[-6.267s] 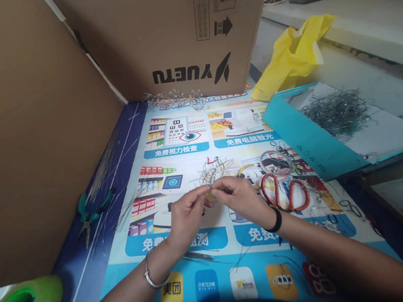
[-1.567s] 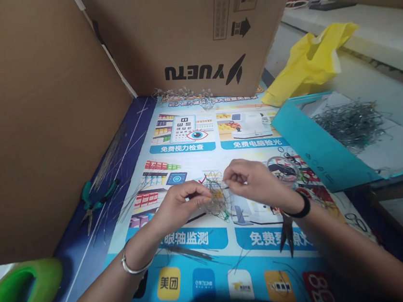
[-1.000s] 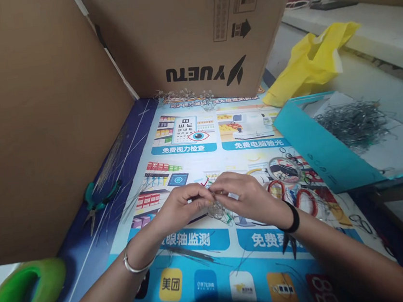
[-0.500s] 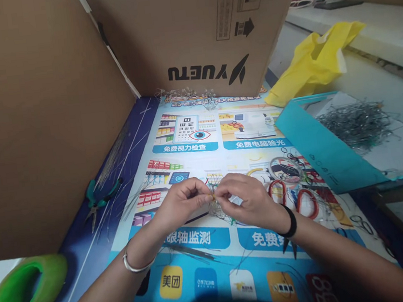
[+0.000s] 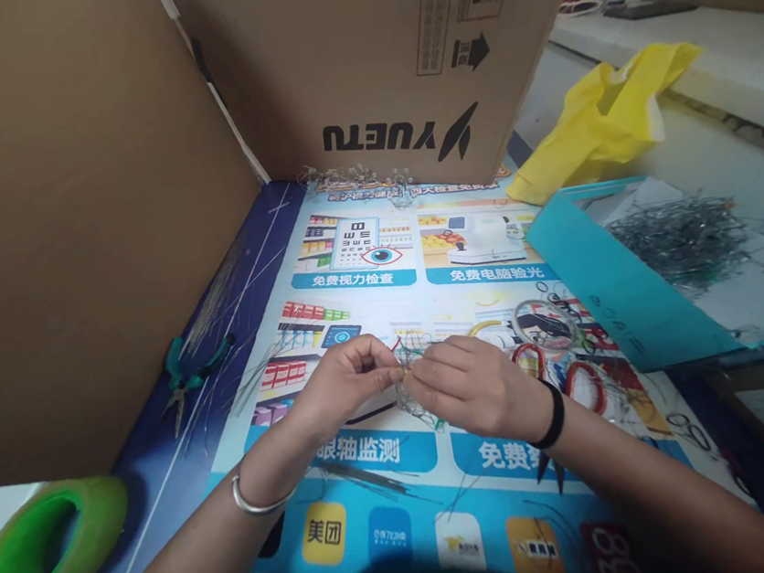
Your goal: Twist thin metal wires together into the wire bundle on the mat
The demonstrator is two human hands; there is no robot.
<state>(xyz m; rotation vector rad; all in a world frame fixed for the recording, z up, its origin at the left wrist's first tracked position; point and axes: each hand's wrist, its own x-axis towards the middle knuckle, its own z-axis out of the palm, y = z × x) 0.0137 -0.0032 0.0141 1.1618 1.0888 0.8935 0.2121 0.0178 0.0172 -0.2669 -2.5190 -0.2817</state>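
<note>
Between my two hands is a small openwork piece of thin bent wire (image 5: 408, 400), with red and green bits on it. My left hand (image 5: 357, 374) pinches it from the left, thumb against the index finger. From the right, my right hand (image 5: 466, 383) closes its fingertips on the same wire piece, close to the left fingertips. The exact spot gripped is hidden by the fingers. Beside my right wrist lie red-handled scissors (image 5: 585, 388), partly covered by the forearm. Loose cut wires (image 5: 366, 477) lie on the printed poster (image 5: 391, 313) below my hands.
Teal-handled pliers (image 5: 181, 374) and long straight wires lie at left, near a roll of tape (image 5: 53, 549). Cardboard panels (image 5: 362, 59) stand at the left and back. A teal folder (image 5: 624, 296) bears a tangled wire heap (image 5: 680, 239); a yellow bag (image 5: 604, 123) is behind it.
My right hand's fingers have drawn closer together and turned inward over the wire piece. My left hand keeps its pinch in nearly the same place. The view has shifted slightly.
</note>
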